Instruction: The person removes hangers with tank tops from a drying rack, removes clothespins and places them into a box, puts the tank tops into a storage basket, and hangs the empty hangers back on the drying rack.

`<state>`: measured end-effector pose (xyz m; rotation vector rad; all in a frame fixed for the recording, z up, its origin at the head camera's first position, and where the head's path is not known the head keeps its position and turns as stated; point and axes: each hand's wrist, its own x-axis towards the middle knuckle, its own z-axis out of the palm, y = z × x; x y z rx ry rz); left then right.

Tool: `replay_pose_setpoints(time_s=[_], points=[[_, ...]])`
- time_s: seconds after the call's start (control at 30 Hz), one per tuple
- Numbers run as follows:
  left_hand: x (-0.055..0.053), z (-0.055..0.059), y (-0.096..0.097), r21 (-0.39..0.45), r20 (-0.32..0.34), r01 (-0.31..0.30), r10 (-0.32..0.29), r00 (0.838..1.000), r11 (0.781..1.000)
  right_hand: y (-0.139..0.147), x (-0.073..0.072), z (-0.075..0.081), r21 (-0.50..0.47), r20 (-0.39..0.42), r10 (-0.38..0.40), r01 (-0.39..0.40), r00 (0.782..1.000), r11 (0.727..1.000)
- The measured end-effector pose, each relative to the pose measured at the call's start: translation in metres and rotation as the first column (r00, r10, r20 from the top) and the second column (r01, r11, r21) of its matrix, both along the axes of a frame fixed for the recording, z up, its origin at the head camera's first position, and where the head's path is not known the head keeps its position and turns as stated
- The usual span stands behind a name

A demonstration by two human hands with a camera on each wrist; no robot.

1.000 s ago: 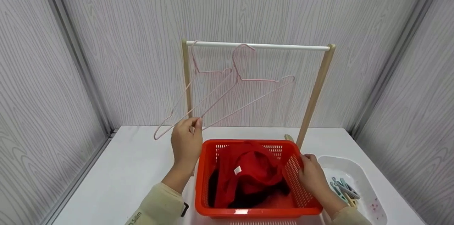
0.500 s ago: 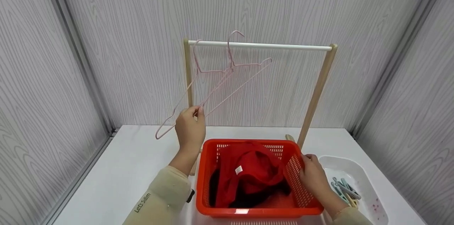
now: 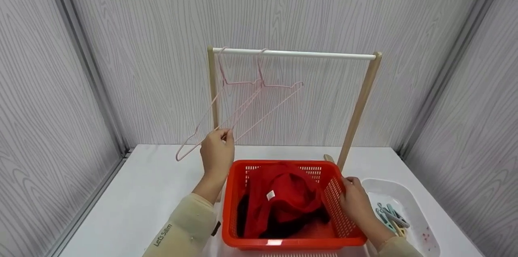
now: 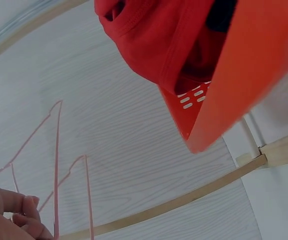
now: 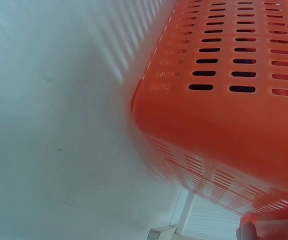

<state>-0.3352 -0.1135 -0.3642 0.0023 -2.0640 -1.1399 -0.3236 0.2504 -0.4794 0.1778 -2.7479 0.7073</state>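
My left hand (image 3: 218, 149) pinches the lower left end of a thin pink clothes hanger (image 3: 277, 86), its hook now over the white rail of the wooden rack (image 3: 323, 54). Left of it, another pink hanger (image 3: 239, 83) hangs from the same rail; both are bare. The right hand (image 3: 356, 200) grips the right rim of a red slotted plastic basket (image 3: 323, 242). Inside the basket lie a crumpled red garment (image 3: 293, 192) with a white label and dark cloth (image 3: 283, 228). In the left wrist view, the curled fingers (image 4: 21, 205) are beside the hanger wire.
A shallow white tray (image 3: 425, 214) with several clothes pegs (image 3: 391, 216) stands right of the basket. The rack's wooden posts (image 3: 358, 115) rise behind the basket. Pale wood-grain panels (image 3: 141, 87) enclose the white table (image 3: 133, 200) at the back and sides.
The left hand first raised the hanger, hook above the rail and moving left, then lowered it so the hook sits at the rail. The right hand and basket have stayed in place.
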Motion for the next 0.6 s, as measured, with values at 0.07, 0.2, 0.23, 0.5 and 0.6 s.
replay_pose_setpoints(time_s=[0.07,0.2,0.23,0.5,0.6], points=[[0.001,-0.001,-0.001,0.004,0.012,0.008,-0.008,1.0,1.0,0.0,0.0,0.0,-0.008,0.009,-0.004,0.004,1.0,1.0],[0.003,-0.002,-0.002,-0.001,0.015,0.027,-0.027,1.0,1.0,0.001,-0.001,-0.001,-0.015,0.01,-0.007,0.007,1.0,1.0],[0.003,-0.003,-0.002,-0.002,0.012,0.028,-0.028,1.0,1.0,0.001,-0.001,-0.001,-0.016,0.009,-0.007,0.007,1.0,1.0],[0.006,-0.009,-0.002,0.0,-0.024,0.034,-0.034,0.999,0.999,0.001,-0.001,-0.002,-0.025,0.004,-0.005,0.005,1.0,1.0],[0.01,-0.012,-0.003,0.006,-0.018,0.045,-0.045,0.999,0.999,0.0,0.0,-0.002,-0.023,-0.008,-0.001,0.001,1.0,1.0]])
